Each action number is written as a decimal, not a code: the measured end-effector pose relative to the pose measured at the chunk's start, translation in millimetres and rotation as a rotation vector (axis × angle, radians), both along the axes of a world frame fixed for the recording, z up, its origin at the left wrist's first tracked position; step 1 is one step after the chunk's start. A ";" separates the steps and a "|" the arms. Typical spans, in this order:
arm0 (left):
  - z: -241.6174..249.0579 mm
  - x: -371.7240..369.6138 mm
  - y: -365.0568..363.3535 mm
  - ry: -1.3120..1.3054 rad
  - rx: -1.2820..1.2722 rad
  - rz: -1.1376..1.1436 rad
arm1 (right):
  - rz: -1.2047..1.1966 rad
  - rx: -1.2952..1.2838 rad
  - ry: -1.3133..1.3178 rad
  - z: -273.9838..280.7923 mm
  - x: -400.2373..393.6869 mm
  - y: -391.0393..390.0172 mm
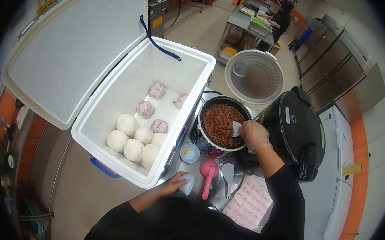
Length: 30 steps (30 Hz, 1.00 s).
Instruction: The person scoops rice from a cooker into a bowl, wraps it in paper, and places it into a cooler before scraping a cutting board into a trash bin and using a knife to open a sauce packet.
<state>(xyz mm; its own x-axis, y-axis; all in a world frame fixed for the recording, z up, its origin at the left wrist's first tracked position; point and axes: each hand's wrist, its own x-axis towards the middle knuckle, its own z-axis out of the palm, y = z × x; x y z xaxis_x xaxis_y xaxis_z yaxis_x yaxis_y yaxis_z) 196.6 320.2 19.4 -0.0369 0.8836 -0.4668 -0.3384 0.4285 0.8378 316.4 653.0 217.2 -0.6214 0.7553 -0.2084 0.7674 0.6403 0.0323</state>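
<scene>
My right hand, in a clear plastic glove, grips a white rice paddle whose blade is at the reddish-brown rice. That rice fills much of an open rice cooker. Lower left, my bare left hand is closed around a small light-blue bowl, tilted on its side. A second light-blue bowl with a yellow-orange smear inside sits between the cooker and my left hand. A pink scoop and another paddle lie on the metal table. Printed wrapping paper is stacked nearby.
On the left, an open white cooler holds several white wrapped balls and several red-printed ones. The cooker's raised lid stands behind the pot. A large black cooker is at right. Another person works at a far table.
</scene>
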 end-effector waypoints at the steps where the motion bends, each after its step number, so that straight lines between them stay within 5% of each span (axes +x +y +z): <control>1: 0.0 0.1 0.8 0.000 0.011 0.003 | 0.026 0.015 0.010 1.0 -0.7 -1.9; 7: -2.0 0.2 5.1 0.001 0.042 -0.029 | 0.037 0.047 0.030 9.2 -14.5 -9.5; 11: -6.8 0.1 4.1 0.089 0.092 -0.070 | 0.115 0.068 -0.028 -31.9 -34.9 9.3; 13: -5.3 0.5 4.8 0.114 0.111 -0.071 | 0.358 0.051 -0.030 -41.1 -48.5 21.0; 15: -2.5 1.0 4.0 0.114 0.106 -0.066 | 0.149 -0.091 0.140 -33.1 -49.0 16.9; 23: 1.5 1.1 1.7 0.131 0.100 -0.070 | 0.402 -0.126 0.240 -52.3 -47.3 31.2; 30: 20.8 -4.9 3.9 0.014 0.025 -0.086 | -0.010 -0.557 0.248 -57.5 -50.3 33.6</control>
<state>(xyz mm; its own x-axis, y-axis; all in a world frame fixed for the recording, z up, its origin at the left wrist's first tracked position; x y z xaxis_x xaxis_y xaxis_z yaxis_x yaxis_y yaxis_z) 191.7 324.1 40.2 0.0333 0.8952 -0.4444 -0.2896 0.4342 0.8530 266.1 686.6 159.7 -0.6957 0.5799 -0.4240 0.7151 0.5026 -0.4859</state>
